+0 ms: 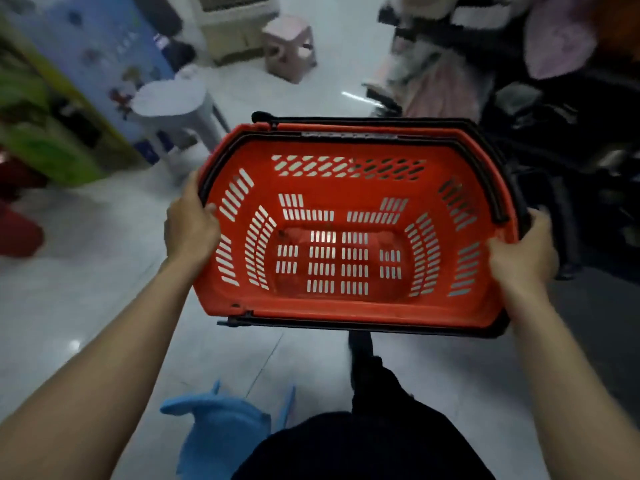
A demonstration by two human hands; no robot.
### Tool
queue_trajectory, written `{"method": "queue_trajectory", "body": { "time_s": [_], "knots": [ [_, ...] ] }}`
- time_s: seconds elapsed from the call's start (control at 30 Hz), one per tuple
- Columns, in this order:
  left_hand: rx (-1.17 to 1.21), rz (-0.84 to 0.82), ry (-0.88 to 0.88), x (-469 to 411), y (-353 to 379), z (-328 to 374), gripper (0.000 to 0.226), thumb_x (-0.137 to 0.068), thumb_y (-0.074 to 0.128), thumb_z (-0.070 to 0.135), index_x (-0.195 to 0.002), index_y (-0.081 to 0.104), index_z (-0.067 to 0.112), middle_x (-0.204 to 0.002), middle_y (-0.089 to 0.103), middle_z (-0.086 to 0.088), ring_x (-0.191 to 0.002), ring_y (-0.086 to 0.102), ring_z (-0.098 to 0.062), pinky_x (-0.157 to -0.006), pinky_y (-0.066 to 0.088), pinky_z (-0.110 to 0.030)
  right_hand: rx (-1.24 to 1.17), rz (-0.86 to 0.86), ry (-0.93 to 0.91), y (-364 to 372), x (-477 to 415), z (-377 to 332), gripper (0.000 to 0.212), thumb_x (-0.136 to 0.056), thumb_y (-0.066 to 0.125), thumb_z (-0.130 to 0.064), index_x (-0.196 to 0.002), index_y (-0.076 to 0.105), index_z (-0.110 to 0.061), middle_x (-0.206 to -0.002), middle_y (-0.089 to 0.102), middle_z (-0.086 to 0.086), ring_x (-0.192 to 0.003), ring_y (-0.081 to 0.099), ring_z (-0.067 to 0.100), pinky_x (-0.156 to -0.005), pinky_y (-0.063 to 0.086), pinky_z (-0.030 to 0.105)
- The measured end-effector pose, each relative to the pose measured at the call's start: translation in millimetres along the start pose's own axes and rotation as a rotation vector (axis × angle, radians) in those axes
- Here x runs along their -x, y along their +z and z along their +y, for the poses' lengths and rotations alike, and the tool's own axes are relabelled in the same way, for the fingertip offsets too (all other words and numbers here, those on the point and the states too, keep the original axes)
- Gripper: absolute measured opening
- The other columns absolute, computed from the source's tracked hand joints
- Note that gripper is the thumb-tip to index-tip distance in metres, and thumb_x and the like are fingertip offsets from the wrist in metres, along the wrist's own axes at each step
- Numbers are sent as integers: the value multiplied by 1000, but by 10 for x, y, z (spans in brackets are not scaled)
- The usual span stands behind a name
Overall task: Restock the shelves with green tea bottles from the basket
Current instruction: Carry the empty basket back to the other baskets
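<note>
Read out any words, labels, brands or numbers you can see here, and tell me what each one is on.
Nothing here can be read.
Blue board on the left: cartoon figures and some pale marks, too blurred to read.
Basket, grey strip on its far handle: small marks, too blurred to read.

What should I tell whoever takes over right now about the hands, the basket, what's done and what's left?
Left hand grips the red shopping basket by its left rim; right hand grips its right rim.
Basket is held over the tiled floor, empty; no green tea bottles in view.
Done: basket looks emptied.
Left: shelves cannot be made out here, so check them; probably refill or put the basket away.
</note>
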State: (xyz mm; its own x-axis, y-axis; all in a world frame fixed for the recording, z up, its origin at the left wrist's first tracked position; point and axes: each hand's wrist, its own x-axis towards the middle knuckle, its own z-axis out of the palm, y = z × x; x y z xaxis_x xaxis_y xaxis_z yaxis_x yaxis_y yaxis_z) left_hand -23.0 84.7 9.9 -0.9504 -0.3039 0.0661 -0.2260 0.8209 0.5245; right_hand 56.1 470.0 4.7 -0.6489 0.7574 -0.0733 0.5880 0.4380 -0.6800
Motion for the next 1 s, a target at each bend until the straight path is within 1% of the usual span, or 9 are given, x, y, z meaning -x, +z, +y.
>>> {"method": "queue_trajectory", "body": {
  "time_s": [0.1,0.2,0.33,0.53,0.6,0.67,0.77,0.83,1.0],
  "knots": [
    [20,91,-185,-157,-148,-230,47,-97,50,10,-141,40,22,-128,61,-16,-113,58,-41,-91,46,-47,-5,-139,-93,577,-361,-648,55,-84,61,-14,-137,47,-20,-126,62,19,-115,58,40,-96,43,42],
    [62,184,-372,-218,-345,-494,48,-97,49,9,-141,40,23,-127,61,-17,-113,57,-41,-91,46,-47,-23,-281,-230,1151,-516,-1313,51,-83,61,-12,-132,51,-18,-123,64,19,-111,60,39,-93,45,41],
    [40,316,-614,-239,-698,-937,48,-98,48,8,-142,40,24,-130,60,-15,-115,57,-41,-95,46,-49,16,-473,-419,1964,-358,-2214,49,-81,62,-14,-129,52,-21,-119,67,15,-108,62,38,-89,46,39],
    [-3,494,-895,-371,-1199,-1822,49,-97,47,7,-143,38,23,-130,59,-18,-114,56,-43,-93,46,-51,-12,-721,-607,3118,472,-3331,49,-81,62,-17,-128,50,-23,-109,67,5,-102,62,29,-77,36,28],
    [25,545,-945,-486,-1359,-2182,49,-97,48,7,-142,39,24,-128,60,-18,-113,57,-43,-92,46,-49,-11,-775,-642,3500,826,-3723,48,-82,61,-14,-128,51,-22,-98,61,0,-101,60,27,-76,34,27],
    [39,594,-989,-621,-1568,-2540,48,-96,49,7,-141,41,24,-128,61,-17,-113,58,-42,-92,47,-49,-3,-814,-679,3877,1196,-4123,48,-81,59,-12,-128,51,-22,-96,58,-2,-101,61,28,-76,35,28],
    [43,672,-1056,-776,-1957,-3013,46,-98,47,7,-141,41,23,-128,61,-16,-112,59,-40,-91,48,-50,9,-890,-762,4353,1815,-4674,53,-78,59,-12,-129,50,-22,-112,67,6,-106,61,32,-80,40,34],
    [38,729,-1103,-889,-2230,-3299,45,-99,46,9,-142,40,22,-129,60,-15,-113,59,-39,-92,48,-50,1,-925,-816,4621,2224,-5011,57,-78,60,-12,-133,48,-22,-120,66,10,-109,60,34,-85,43,36],
    [21,795,-1190,-1198,-2792,-4103,46,-99,46,8,-142,39,23,-129,60,-14,-114,58,-38,-92,47,-51,-8,-1015,-887,5270,3115,-5698,52,-79,58,-14,-131,49,-20,-122,64,9,-110,59,34,-84,42,34]
  ]
}}
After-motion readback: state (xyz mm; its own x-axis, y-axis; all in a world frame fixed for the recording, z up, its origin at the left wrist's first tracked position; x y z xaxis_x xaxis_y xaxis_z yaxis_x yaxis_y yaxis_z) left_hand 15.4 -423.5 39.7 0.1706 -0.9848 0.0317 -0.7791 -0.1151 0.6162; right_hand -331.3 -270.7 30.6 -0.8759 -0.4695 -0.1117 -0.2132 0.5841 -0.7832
